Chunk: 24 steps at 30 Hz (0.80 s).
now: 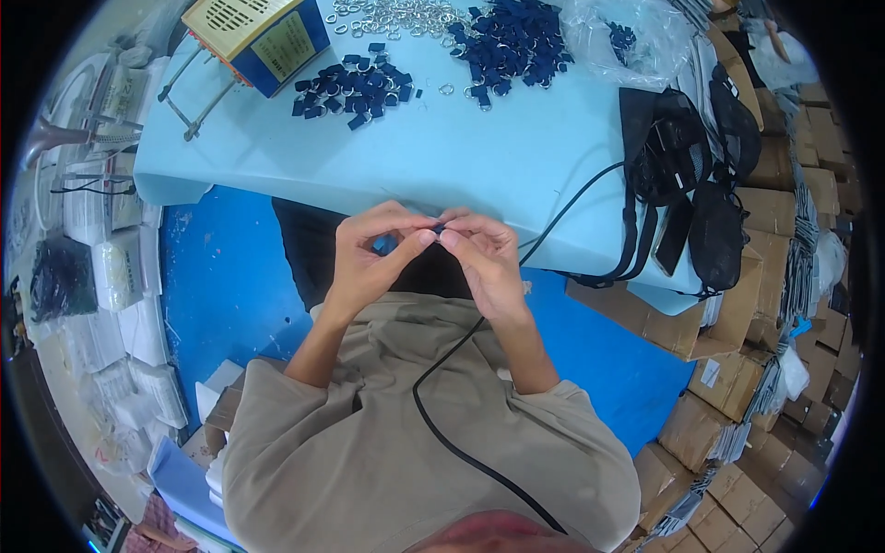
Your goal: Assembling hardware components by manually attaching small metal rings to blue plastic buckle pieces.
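Observation:
My left hand [369,253] and my right hand [486,258] meet just off the near edge of the table, thumbs and forefingers pinched together. Between the fingertips is a small dark blue fabric tab [439,228], mostly covered by them; whether a ring is on it I cannot tell. Farther back on the table lies a pile of dark blue tabs with metal rings [355,89]. A bigger pile of such tabs [512,46] sits to its right, and loose silver rings [396,17] are spread at the far edge.
A blue-and-yellow box [277,46] stands at the table's far left beside a metal frame [189,115]. Clear plastic bag [636,46], black bag [668,152] and phone [671,241] lie at the right. A black cable [433,419] crosses my front. Cardboard boxes [719,378] line the right.

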{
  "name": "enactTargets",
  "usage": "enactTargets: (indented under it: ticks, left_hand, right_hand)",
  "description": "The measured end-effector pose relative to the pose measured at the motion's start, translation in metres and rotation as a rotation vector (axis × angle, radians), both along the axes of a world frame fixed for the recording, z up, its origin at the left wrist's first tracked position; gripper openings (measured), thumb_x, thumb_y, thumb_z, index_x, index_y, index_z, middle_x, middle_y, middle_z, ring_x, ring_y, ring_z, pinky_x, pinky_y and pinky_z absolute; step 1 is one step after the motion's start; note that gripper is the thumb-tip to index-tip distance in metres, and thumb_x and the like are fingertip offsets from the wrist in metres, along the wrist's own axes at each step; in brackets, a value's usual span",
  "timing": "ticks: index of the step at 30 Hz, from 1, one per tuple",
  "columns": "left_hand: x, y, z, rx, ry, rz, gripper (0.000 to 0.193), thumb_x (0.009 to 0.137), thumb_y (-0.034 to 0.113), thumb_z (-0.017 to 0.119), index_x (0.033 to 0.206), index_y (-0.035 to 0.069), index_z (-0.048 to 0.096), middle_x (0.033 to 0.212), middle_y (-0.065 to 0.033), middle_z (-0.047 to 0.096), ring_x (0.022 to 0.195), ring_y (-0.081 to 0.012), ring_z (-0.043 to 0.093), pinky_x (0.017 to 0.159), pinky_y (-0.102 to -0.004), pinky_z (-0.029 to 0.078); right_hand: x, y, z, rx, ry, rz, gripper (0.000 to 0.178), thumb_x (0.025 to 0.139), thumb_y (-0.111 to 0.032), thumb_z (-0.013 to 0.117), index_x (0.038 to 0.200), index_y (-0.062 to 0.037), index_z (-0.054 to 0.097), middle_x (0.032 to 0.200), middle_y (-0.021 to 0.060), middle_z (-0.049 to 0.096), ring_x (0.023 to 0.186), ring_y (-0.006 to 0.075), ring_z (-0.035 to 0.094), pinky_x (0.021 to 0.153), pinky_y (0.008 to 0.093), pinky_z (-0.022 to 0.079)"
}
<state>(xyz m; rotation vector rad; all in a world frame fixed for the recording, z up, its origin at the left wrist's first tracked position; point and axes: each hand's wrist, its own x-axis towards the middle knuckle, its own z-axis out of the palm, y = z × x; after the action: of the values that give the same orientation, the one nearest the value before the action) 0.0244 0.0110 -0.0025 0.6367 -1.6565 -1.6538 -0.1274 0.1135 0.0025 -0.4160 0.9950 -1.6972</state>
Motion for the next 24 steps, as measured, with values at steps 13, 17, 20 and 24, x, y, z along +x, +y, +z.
enactTargets:
  ticks: [13,17,20,24]
  left_hand:
    - [-0.003,0.004,0.0,0.167,-0.057,-0.022,0.013,0.097,0.007,0.073,0.102,-0.005,0.073,0.094,-0.0074,0.069,0.079,-0.0117,0.065,0.071,-0.0253,0.053]
    - [-0.006,0.01,-0.002,0.16,-0.071,0.022,0.014,0.096,0.007,0.074,0.105,-0.005,0.072,0.095,-0.0078,0.069,0.083,-0.0131,0.067,0.074,-0.0263,0.055]
    - [-0.007,0.013,-0.002,0.146,-0.077,0.04,0.015,0.096,0.007,0.074,0.105,-0.005,0.072,0.096,-0.008,0.07,0.083,-0.0133,0.067,0.075,-0.0266,0.055]
    - [-0.009,0.012,0.008,-0.015,-0.144,0.077,0.013,0.093,0.005,0.076,0.101,-0.004,0.073,0.097,-0.0082,0.07,0.082,-0.0124,0.065,0.072,-0.0267,0.052]
  right_hand:
    - [-0.004,0.006,-0.004,0.019,0.341,-0.011,0.015,0.09,0.008,0.074,0.104,0.0032,0.071,0.102,0.0116,0.072,0.095,0.016,0.07,0.085,0.0302,0.061]
    - [0.009,0.005,-0.01,-0.014,0.296,-0.14,0.014,0.09,0.008,0.074,0.104,0.0045,0.07,0.1,0.0137,0.073,0.095,0.0162,0.071,0.085,0.0303,0.062]
    - [0.017,0.004,-0.002,0.074,0.209,-0.259,0.015,0.09,0.008,0.074,0.104,0.0055,0.07,0.101,0.0143,0.073,0.095,0.0166,0.071,0.085,0.03,0.062]
    - [0.022,0.005,-0.007,0.03,0.31,-0.317,0.016,0.09,0.008,0.075,0.104,0.0057,0.069,0.1,0.0135,0.074,0.093,0.0164,0.072,0.085,0.0293,0.062]
